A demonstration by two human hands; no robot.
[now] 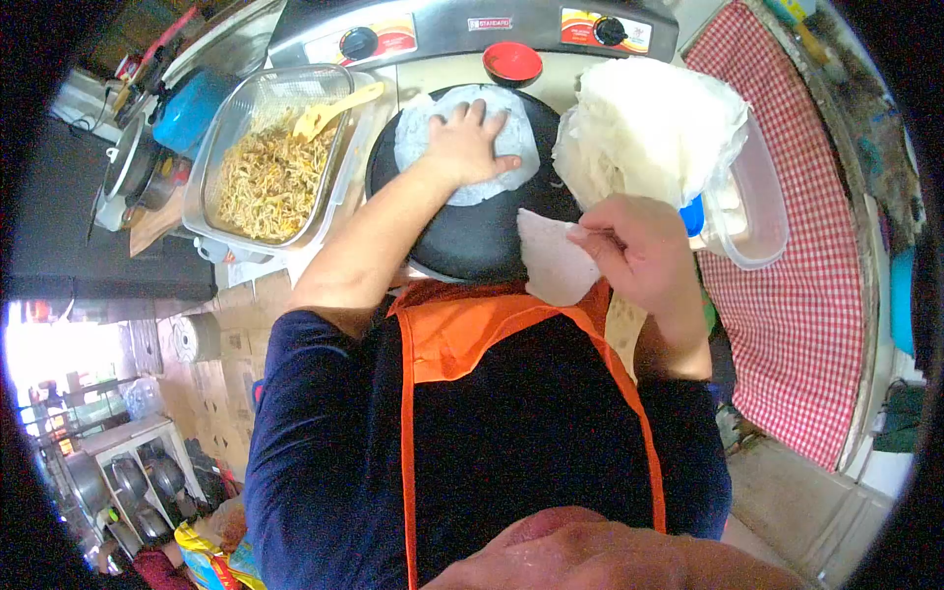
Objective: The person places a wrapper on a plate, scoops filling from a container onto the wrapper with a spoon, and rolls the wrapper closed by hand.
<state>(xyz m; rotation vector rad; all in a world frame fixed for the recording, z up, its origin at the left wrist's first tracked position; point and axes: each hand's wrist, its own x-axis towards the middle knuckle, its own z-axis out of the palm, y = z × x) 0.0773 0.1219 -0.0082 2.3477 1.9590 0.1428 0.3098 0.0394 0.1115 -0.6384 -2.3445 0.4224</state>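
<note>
My left hand (467, 147) lies with fingers spread on a round, thin white wrapper (418, 147), which rests on a black round board or pan (462, 246). In my right hand (639, 251) a torn-looking piece of wrapper (551, 258) is pinched between thumb and fingers, hanging over the right edge of the black round surface. Just beyond that hand, a big stack of white wrappers (659, 128), partly covered in plastic, sits in a clear tub (762, 211).
To the left, a clear tub (202, 187) holds a shredded noodle-like filling (275, 187) with a yellow spatula (339, 108). A small red bowl (512, 64) stands before the stove (442, 25). Red checkered cloth (777, 295) covers the right side.
</note>
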